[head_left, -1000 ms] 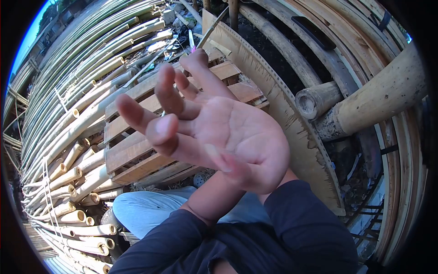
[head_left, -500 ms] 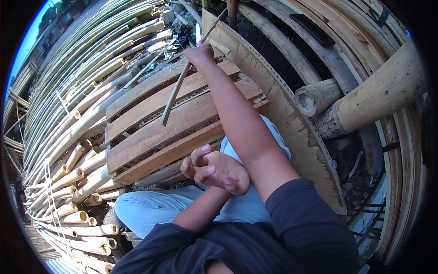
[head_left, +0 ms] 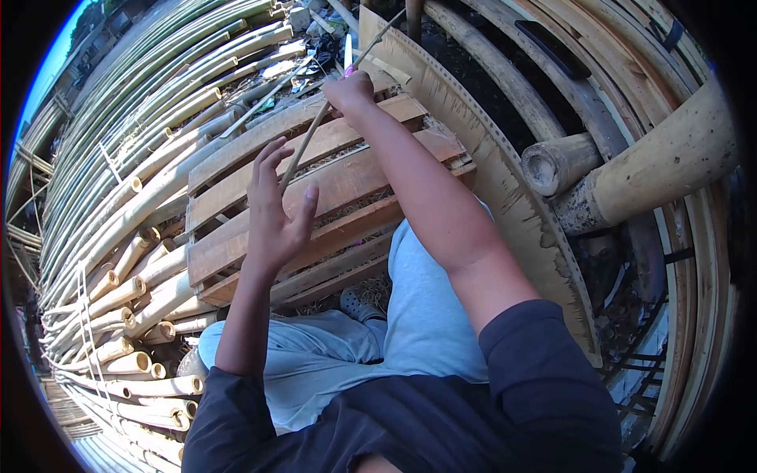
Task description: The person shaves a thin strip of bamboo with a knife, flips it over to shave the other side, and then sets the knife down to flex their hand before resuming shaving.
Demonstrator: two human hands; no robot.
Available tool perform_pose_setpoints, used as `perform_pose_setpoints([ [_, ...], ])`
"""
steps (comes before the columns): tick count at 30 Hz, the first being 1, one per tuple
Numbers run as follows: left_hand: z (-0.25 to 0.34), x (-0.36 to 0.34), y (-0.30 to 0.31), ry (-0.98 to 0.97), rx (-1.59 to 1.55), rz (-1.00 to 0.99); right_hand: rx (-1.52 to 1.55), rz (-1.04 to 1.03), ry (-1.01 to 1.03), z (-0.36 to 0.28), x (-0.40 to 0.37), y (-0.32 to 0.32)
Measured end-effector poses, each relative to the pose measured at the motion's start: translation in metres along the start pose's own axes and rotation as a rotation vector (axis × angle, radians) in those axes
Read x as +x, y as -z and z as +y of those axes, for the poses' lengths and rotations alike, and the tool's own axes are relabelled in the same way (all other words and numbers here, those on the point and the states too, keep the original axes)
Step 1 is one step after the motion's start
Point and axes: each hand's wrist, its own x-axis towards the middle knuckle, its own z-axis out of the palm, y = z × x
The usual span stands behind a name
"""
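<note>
My right hand [head_left: 351, 93], arm stretched out, is closed around a thin bamboo strip [head_left: 311, 132] and a knife. The knife's pale blade [head_left: 348, 52] points up and away past the fist, with a bit of pink handle showing at its base. Slanting over the slats, the strip runs from the far top right down toward my left hand [head_left: 276, 206]. That hand is open, fingers spread and thumb apart, around the strip's near end, which is partly hidden behind it. Beneath both hands lies a slatted wooden pallet [head_left: 221, 256].
Long bamboo poles [head_left: 158, 193] are stacked on the left. A curved plywood sheet [head_left: 505, 181] stands right of the pallet. Farther right are a thick bamboo post [head_left: 662, 162] and a dark phone-like slab [head_left: 552, 49] on a pole. My bent legs [head_left: 426, 299] are in front.
My left hand has swung forward and left from beside my right elbow to the strip's near end, its curled fingers opening. The right hand keeps its hold on the strip and knife.
</note>
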Motion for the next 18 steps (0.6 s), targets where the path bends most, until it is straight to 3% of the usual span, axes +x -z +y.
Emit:
perform_pose_setpoints([
  [2,-0.015,-0.004,0.005,0.016,0.084,-0.109,-0.045,-0.07,0.003,0.003,-0.007,-0.009],
  [3,-0.021,-0.008,0.009,0.046,0.055,-0.07,0.086,-0.049,-0.028,0.003,-0.014,-0.015],
  [6,-0.04,-0.024,0.012,0.141,-0.131,0.095,0.045,0.007,0.044,0.003,-0.02,-0.021],
  [8,-0.047,-0.033,0.02,0.059,0.109,0.161,0.039,0.032,0.091,0.008,-0.019,-0.028],
  [10,-0.046,-0.033,0.021,0.039,0.108,0.232,0.031,0.041,0.143,0.021,-0.009,-0.033],
  [12,-0.051,-0.031,0.025,0.123,0.132,0.017,0.049,0.031,0.152,0.021,-0.012,-0.034],
  [14,-0.057,-0.033,0.024,0.169,0.089,0.01,-0.07,-0.112,0.077,0.007,-0.033,-0.017],
  [18,-0.07,-0.035,0.028,0.142,-0.024,0.072,-0.223,-0.347,0.245,0.006,-0.016,0.008],
])
